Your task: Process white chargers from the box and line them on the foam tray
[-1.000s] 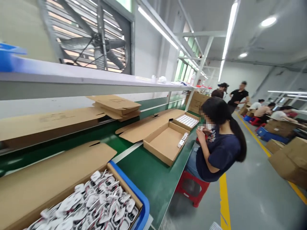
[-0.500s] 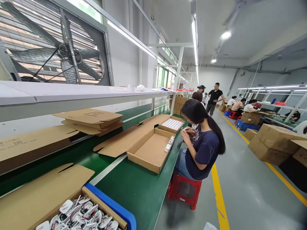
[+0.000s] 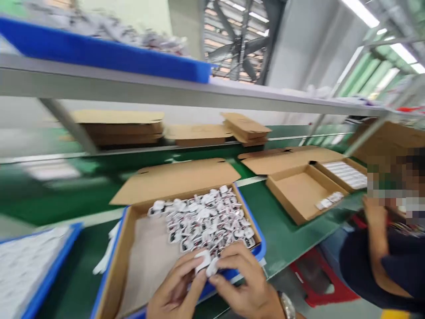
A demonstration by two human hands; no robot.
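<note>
White and blurred, a small part (image 3: 206, 262) is pinched between the left hand (image 3: 175, 288) and right hand (image 3: 247, 285) at bottom centre, over the cardboard box (image 3: 139, 266), wrists cut off.

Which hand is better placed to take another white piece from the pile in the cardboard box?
Right, probably. The right hand sits beside the pile of small white pieces in the open cardboard box; the left hand is over bare cardboard.

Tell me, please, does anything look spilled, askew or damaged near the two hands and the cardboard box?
Nothing stands out. The left hand and right hand hold one small white packet together over the open brown cardboard box, where the white packets lie heaped inside. The picture is blurred.
</note>
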